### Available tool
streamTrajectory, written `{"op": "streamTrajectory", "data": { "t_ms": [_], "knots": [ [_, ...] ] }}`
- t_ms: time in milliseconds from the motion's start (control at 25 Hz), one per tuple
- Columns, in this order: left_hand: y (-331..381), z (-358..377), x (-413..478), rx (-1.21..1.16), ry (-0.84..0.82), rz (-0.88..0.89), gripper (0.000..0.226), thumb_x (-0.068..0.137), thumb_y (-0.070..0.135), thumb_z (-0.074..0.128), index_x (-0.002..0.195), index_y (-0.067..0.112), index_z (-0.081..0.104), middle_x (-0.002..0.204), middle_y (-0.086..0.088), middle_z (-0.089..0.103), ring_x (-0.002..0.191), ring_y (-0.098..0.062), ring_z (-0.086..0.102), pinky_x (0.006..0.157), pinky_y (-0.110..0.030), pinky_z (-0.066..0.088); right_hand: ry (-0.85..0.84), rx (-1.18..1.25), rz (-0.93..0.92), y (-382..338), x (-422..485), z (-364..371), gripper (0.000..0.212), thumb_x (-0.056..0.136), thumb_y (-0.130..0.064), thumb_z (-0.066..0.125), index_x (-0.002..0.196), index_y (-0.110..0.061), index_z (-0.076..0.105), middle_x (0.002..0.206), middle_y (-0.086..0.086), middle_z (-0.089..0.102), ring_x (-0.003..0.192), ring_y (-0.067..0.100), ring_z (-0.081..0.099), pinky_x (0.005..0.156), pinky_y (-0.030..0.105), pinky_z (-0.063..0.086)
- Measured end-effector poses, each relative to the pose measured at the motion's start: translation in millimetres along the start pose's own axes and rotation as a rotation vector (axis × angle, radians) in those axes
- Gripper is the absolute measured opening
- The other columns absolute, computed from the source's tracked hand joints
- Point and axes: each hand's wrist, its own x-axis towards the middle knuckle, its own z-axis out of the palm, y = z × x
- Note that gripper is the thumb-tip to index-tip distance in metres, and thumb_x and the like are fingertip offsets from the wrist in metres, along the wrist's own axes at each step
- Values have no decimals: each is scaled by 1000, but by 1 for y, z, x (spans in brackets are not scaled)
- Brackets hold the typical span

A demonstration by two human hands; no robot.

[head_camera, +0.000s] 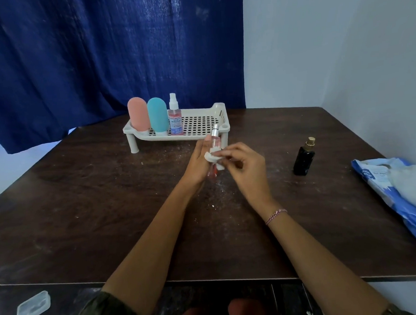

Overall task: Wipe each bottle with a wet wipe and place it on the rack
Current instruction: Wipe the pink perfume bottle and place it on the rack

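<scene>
Three bottles already stand along the left end of the white rack (199, 123): a pink bottle (138, 114), a teal bottle (157, 115) and a clear spray bottle (175, 117) with a red and blue label, set side by side and upright. To their right the perforated rack floor is bare up to its right wall. The rack sits toward the far edge of the dark wooden table (94, 202), close to the blue curtain (84, 55).

Just in front of the rack's right leg, the left hand (198, 161) is closed around a slim pink spray bottle (214, 142), held nearly upright above the table with its silver cap topmost. The right hand (243, 163) pinches a white wet wipe (213, 157) against the middle of that bottle.

Well to the right, a black perfume bottle (304, 158) with a gold cap stands alone on the table. Further right, at the table's right edge by the wall, lies the blue and white wipes pack (401, 188). Between the forearms and the near edge, the tabletop is open. Below the near edge, at the left, sits a small clear lidded box (32, 306)
</scene>
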Motion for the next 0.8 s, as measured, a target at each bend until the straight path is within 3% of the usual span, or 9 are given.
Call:
{"op": "streamTrajectory", "data": {
  "t_ms": [120,240,400,480,640,720,800],
  "knots": [
    [5,-12,7,-222,105,-90,51,99,46,31,132,9,44,89,-4,54,73,-11,54,60,-23,47,-155,-41,-139,-4,-4,8,24,77,4,67,98,-7,71,94,2,62,87,4,57,82,20,51],
    [7,-18,11,-416,184,-223,55,95,50,40,128,7,50,84,-6,58,70,-12,56,58,-23,50,-248,-31,-194,-3,-5,11,26,78,4,66,99,-10,72,93,-1,58,89,4,56,83,16,49],
    [13,-14,6,-603,49,-304,50,95,48,40,119,6,53,78,-6,59,61,-12,60,51,-23,52,-170,28,-145,-6,-4,12,25,78,-1,69,102,-9,70,93,-1,59,91,5,57,80,16,50],
    [15,-8,0,-568,-42,-311,41,98,43,35,112,10,55,82,-6,59,63,-12,60,53,-24,51,-84,30,-85,-7,-1,10,25,79,-4,69,104,-8,69,94,-2,60,89,5,57,78,15,50],
    [13,7,-8,-255,-143,-275,38,100,42,29,114,20,57,87,-4,60,73,-11,54,65,-28,44,192,36,105,2,11,-3,24,83,-10,66,108,-8,67,98,-2,60,87,3,58,73,13,51],
    [15,11,-10,-260,-126,-288,39,100,43,29,117,22,56,97,-4,62,85,-10,56,75,-31,45,189,15,117,5,10,-5,25,84,-11,65,109,-9,66,97,-4,60,87,1,58,73,13,50],
    [19,10,-10,-441,-32,-322,43,100,41,30,124,14,53,102,-7,63,89,-13,60,78,-30,48,76,26,81,3,6,0,26,84,-10,65,111,-8,65,96,-5,59,86,2,58,74,14,51]
  ]
}}
